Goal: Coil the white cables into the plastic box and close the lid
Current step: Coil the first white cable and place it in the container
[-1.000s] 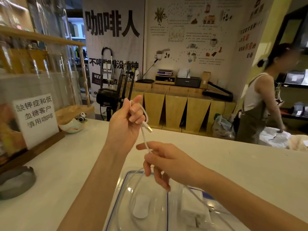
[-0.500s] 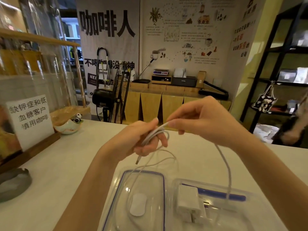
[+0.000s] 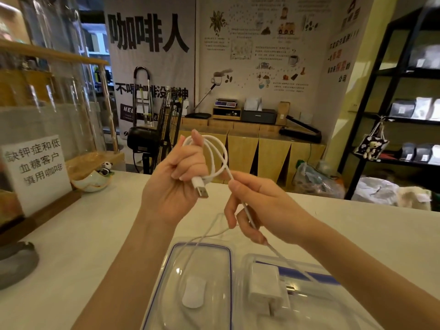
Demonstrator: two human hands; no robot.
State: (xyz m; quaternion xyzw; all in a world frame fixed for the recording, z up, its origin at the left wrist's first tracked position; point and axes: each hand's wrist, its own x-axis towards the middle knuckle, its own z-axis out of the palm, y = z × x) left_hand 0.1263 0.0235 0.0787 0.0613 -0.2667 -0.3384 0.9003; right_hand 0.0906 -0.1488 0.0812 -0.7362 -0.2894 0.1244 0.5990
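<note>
**White cable, part-coiled, held above counter**

Thin white USB cable [image 3: 215,160]: loops gathered in left hand [image 3: 173,182], fingers closed round them, metal plug [image 3: 202,190] hanging free. Trailing length pinched in right hand [image 3: 259,210], running down into clear plastic box [image 3: 316,303]. Blue-rimmed transparent lid [image 3: 202,282] just beside box, on pale counter [image 3: 83,246].

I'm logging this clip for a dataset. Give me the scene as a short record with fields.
left hand: raised, holds loops of the cable, USB plug hanging out
right hand: pinches the cable's free run below the loops
box: open on the counter, charger inside
lid: off, lying left of the box
progress: coiling under way
</note>
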